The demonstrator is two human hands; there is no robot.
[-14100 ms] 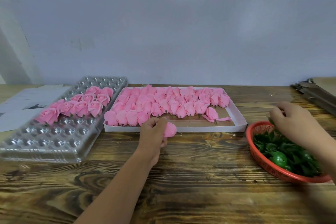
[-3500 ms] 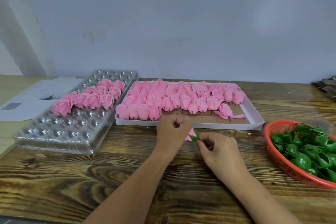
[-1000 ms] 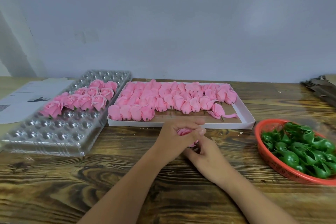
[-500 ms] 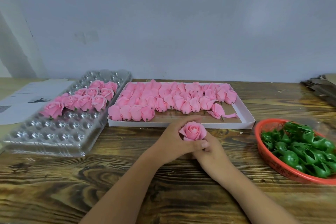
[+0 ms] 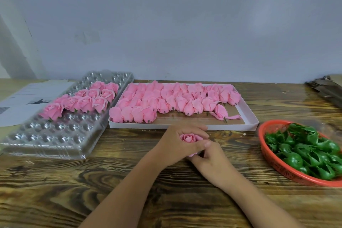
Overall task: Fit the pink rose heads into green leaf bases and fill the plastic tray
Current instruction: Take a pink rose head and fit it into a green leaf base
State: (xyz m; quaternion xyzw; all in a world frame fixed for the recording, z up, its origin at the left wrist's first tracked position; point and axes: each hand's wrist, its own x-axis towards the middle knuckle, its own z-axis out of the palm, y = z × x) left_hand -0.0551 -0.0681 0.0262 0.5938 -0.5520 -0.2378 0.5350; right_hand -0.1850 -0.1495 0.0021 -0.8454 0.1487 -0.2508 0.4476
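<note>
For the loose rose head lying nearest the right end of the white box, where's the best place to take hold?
Judging by its pose, pinch the bud by its rounded sides from above; it lies on its side in the white box, apart from the row, with a loose petal trailing right that would likely tear.

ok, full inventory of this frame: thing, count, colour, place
plastic tray: one, clear, table left
finished roses: about ten, pink, in the tray's far half
box: one, white, centre back
rose heads: dozens, pink, in the box
basket: one, red, table right
leaf bases: many, green, in the basket
papers: white, far left
held rose: one, pink, between the hands
left hand: grips the held rose
right hand: holds it from below
</note>
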